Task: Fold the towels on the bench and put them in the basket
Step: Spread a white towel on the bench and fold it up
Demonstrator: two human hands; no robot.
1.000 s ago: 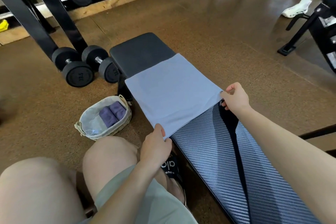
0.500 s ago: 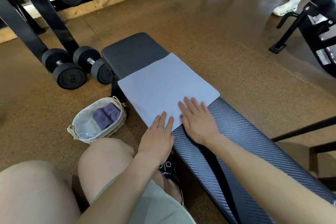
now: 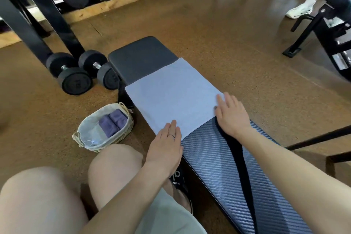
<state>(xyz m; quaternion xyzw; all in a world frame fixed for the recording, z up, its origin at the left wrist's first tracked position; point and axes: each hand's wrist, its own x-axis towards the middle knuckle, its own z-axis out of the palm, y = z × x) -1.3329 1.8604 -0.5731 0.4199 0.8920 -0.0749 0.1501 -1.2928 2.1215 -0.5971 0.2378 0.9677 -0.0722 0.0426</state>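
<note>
A light blue towel [image 3: 171,95] lies flat across the bench [image 3: 224,165], over the gap between its black seat pad and the patterned back pad. My left hand [image 3: 165,148] rests flat at the towel's near left corner, fingers on the cloth. My right hand [image 3: 231,114] lies flat at the near right corner, fingertips on the towel's edge. Neither hand grips anything. On the floor to the left of the bench stands a wicker basket [image 3: 83,137] with a white liner, holding two rolled purple towels [image 3: 112,122].
Two black dumbbells [image 3: 76,74] lie on the floor left of the bench by a black rack leg [image 3: 47,13]. More dumbbells sit on a low rack at the back. Another person's foot [image 3: 302,6] and a black machine frame [image 3: 326,30] are at the far right. My knees are at the bottom left.
One second ago both hands pinched the towel's near corners. They then laid it down and pressed flat near the middle; now they have slid apart to the two near corners.
</note>
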